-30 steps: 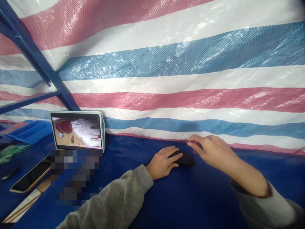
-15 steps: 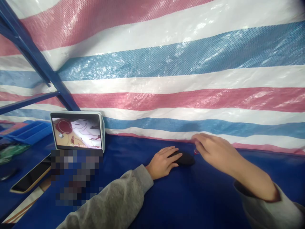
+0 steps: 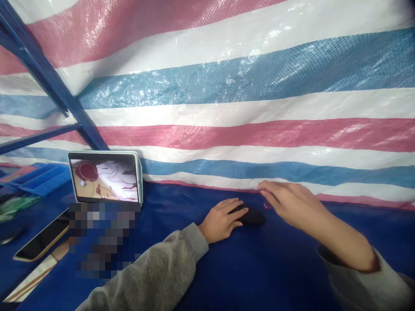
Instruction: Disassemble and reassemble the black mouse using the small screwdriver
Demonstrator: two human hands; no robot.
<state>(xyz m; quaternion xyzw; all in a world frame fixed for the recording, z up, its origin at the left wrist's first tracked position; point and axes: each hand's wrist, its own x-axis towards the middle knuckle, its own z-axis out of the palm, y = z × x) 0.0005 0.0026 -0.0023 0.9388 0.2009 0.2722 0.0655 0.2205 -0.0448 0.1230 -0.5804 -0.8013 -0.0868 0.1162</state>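
Note:
My left hand (image 3: pixel 222 221) lies over the left end of a black rounded object (image 3: pixel 254 216), shaped like a computer mouse, on the blue tabletop (image 3: pixel 275 268). Its fingers reach across the top, with the thumb along the near side. Just beyond the object's right end, my right hand (image 3: pixel 288 201) is raised above the table with its fingers drawn together. Whatever the fingertips hold, if anything, is too small to make out. A tiny red and clear thing (image 3: pixel 266 206) shows just below the right thumb, beside the black object.
A tablet (image 3: pixel 103 177) playing a video leans upright at the left. Left of it are a phone (image 3: pixel 43 235) and blue trays (image 3: pixel 48 179). A striped plastic sheet (image 3: pixel 243 134) hangs behind the table, beside a blue metal frame (image 3: pixel 55 73). One patch is blurred out.
My right hand has shifted slightly left, and its fingertips sit a little higher and farther from the thumb. The left hand and black object stay in place.

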